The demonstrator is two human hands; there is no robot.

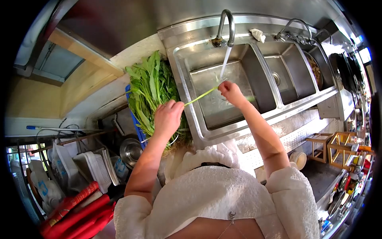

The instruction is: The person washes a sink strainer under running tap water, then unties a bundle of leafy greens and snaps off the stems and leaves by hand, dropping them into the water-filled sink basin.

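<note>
Two hands hold one green stem (pixel 202 96), which stretches over the left rim of the near sink basin (pixel 215 109). The left hand (pixel 168 116) pinches one end above the leafy greens (pixel 149 81), its fingertips largely out of sight; the right hand (pixel 231 93) closes on the stem near the running water (pixel 226 61). Leaves cover most of a blue container (pixel 138 129), and the far basin's (pixel 327 75) brown contents are hard to make out.
</note>
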